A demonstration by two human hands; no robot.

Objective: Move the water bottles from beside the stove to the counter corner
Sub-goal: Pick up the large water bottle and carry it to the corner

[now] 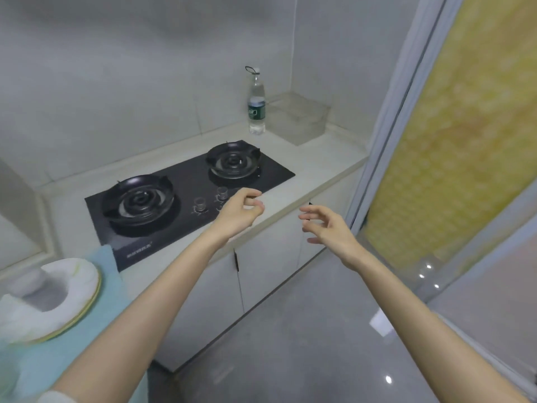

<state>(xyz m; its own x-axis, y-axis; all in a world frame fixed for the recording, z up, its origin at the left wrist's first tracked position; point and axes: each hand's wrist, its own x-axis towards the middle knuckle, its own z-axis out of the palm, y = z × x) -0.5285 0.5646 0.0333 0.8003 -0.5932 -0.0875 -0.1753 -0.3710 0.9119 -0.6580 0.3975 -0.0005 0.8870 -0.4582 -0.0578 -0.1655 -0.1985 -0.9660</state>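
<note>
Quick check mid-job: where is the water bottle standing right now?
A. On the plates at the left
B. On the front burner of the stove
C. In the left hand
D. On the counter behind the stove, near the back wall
D: the water bottle stands upright on the counter behind the stove, by the back wall, while the left hand and right hand are empty.
</note>
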